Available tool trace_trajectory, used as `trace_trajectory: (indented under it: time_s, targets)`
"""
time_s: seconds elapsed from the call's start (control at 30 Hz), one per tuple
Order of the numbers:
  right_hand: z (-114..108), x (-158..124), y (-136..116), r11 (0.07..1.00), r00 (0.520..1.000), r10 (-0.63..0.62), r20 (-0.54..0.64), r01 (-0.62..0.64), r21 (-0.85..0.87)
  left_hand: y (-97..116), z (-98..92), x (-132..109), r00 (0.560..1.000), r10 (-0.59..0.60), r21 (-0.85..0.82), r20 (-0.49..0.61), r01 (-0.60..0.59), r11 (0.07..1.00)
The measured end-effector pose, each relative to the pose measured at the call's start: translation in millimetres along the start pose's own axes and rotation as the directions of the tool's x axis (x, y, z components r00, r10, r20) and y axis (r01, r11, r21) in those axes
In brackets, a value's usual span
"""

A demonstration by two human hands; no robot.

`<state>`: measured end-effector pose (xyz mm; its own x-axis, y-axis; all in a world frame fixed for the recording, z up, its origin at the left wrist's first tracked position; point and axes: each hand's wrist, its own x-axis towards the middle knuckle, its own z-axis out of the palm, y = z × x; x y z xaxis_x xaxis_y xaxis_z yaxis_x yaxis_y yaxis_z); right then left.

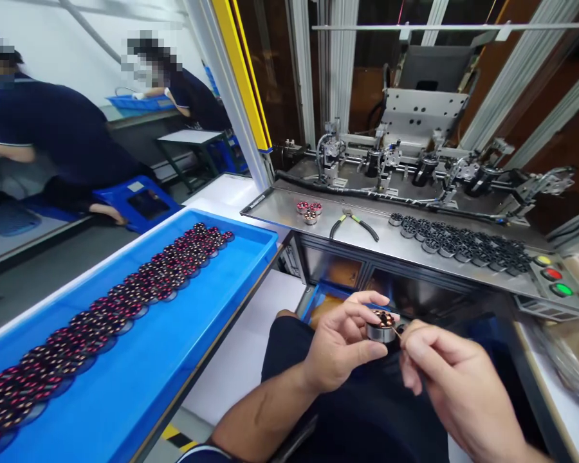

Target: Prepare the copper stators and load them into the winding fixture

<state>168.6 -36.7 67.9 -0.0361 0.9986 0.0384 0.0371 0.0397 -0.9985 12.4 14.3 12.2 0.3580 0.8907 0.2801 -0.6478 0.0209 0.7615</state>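
Observation:
My left hand (342,341) grips a motor stator (382,326), a round silver-sided piece with copper windings on its top, between thumb and fingers above my lap. Close on its right, my right hand (444,366) is closed, with thumb and forefinger pinching a thin copper-coloured wire (398,334) at the stator's edge. The wire's far end is hidden by my fingers. On the metal ledge ahead lie cutting pliers (352,225) with green and black handles, jaws pointing away. A small group of red and copper wound stators (310,211) sits left of them.
A long blue tray (174,360) at left bears many overlapping wound stators (125,299). Black round parts (463,241) line the ledge's right side, near a button box (552,274). Behind stands a machine with clamps (424,168). Two people (58,128) sit at the far left.

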Motion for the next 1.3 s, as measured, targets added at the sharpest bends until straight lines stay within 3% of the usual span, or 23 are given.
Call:
trace_trajectory:
  time_s: [0.1,0.23,0.33,0.43,0.53,0.6,0.63,0.7,0.8,0.9,1.0,1.17,1.3]
  targets:
    - [12.6,-2.7,13.5,0.932,0.981,0.179,0.070,-0.192,0.306,-1.8,-3.1,3.4,0.999,-0.045,-0.016,-0.008,0.045,0.999]
    - [18.6,-2.9,25.3,0.808,0.947,0.274,0.170,-0.322,0.493,-4.1,-5.9,5.3,0.996,-0.084,0.009,-0.017,0.084,0.996]
    - [17.6,-1.7,29.8,0.725,0.939,0.231,0.253,-0.340,0.599,-5.7,-7.5,5.0,0.995,-0.093,0.034,0.024,0.092,0.995]
    - [16.9,0.6,32.0,0.733,0.958,0.125,0.259,-0.265,0.626,-6.6,-9.8,5.4,0.990,-0.092,0.108,0.107,0.080,0.991]
    - [13.0,2.1,36.5,0.832,0.983,0.048,0.175,-0.136,0.537,-3.7,-14.8,5.8,0.991,-0.029,0.175,0.127,0.006,0.984]
    - [6.6,1.7,41.8,0.935,0.998,-0.062,0.000,0.058,0.350,1.1,-17.9,4.3,0.998,0.046,0.274,0.034,-0.054,0.960]
    - [2.6,1.3,44.9,0.963,0.981,-0.167,-0.094,0.183,0.197,4.1,-18.3,2.9,0.997,0.082,0.360,-0.010,-0.073,0.930]
    - [-5.1,0.4,50.6,0.910,0.897,-0.410,-0.166,0.391,-0.138,10.5,-15.3,-0.5,0.993,0.119,0.546,-0.014,-0.092,0.833]
    - [-12.1,0.4,55.5,0.733,0.790,-0.612,-0.045,0.544,-0.408,17.4,-3.4,-3.2,0.992,0.071,0.675,0.101,-0.121,0.728]
    - [-14.9,0.1,55.1,0.641,0.739,-0.673,0.035,0.606,-0.471,19.8,5.7,-0.7,0.988,0.048,0.677,0.145,-0.135,0.724]
    - [-20.3,-3.3,50.9,0.661,0.768,-0.636,0.077,0.593,-0.461,20.6,7.0,2.7,0.984,0.081,0.699,0.156,-0.168,0.695]
    - [-24.3,-9.6,41.3,0.801,0.856,-0.510,0.085,0.508,-0.316,20.5,8.8,4.8,0.925,0.289,0.827,0.246,-0.356,0.434]
    - [-12.9,-7.4,32.2,0.820,0.885,-0.464,0.045,0.448,-0.357,17.0,11.6,3.1,0.859,0.377,0.853,0.346,-0.456,0.255]
